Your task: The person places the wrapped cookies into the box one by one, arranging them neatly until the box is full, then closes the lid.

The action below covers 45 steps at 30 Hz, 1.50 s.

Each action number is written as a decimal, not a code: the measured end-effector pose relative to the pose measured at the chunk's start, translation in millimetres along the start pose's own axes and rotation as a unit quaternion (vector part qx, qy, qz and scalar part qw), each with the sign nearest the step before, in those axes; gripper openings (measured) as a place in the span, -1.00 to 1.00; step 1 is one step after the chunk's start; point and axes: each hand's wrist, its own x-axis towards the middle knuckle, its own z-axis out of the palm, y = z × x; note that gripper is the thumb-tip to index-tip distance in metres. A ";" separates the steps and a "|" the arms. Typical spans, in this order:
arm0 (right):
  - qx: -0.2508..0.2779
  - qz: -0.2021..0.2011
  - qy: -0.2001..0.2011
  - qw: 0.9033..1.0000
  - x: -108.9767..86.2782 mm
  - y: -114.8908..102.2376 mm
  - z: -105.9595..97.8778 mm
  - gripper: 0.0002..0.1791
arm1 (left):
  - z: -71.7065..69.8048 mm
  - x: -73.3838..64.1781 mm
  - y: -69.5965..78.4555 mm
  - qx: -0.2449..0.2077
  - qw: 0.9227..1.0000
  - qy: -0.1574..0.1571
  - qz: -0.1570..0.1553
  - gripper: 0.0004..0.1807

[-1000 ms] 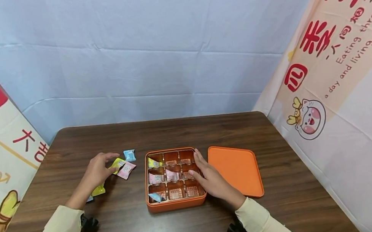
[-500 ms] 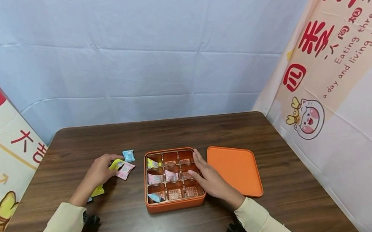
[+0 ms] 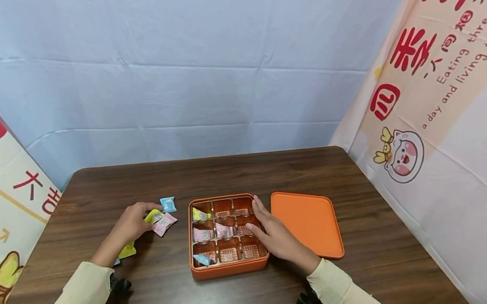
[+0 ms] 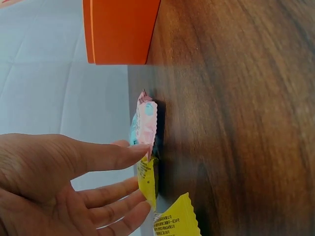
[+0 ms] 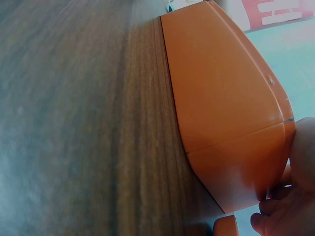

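An orange box (image 3: 232,269) with a nine-compartment brown insert stands mid-table. Some left compartments and the middle one hold wrapped candies: a yellow one (image 3: 201,213), a pink one (image 3: 202,234), another pink one (image 3: 224,230) and a blue one (image 3: 202,259). My right hand (image 3: 280,235) holds the box's right wall, thumb over the rim, fingers along the outside. My left hand (image 3: 132,223) pinches a yellow candy (image 4: 146,179) between thumb and fingers. Against it lies a pink candy (image 3: 164,223); a blue candy (image 3: 168,204) sits just beyond.
An orange lid (image 3: 308,224) lies flat right of the box. Nearer me, by the left wrist, lie another yellow candy (image 3: 127,250) and a mostly hidden blue one (image 3: 117,261). Cloth hangs (image 3: 199,77) behind the table (image 3: 170,301) and at its sides.
My left thumb and fingers have closed in on the yellow candy, the hand shifting slightly right. The right hand stays at the box.
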 end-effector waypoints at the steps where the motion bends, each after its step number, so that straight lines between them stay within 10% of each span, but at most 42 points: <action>1: -0.001 0.001 -0.001 1.000 0.0 0.0 0.0 -0.17 | -0.1 0.1 0.0 0.000 1.000 0.000 -0.002 -0.49; 45: -0.005 0.002 0.002 1.000 -0.1 1.1 0.7 -0.17 | -0.5 -1.6 5.7 0.028 0.998 0.017 0.049 -0.60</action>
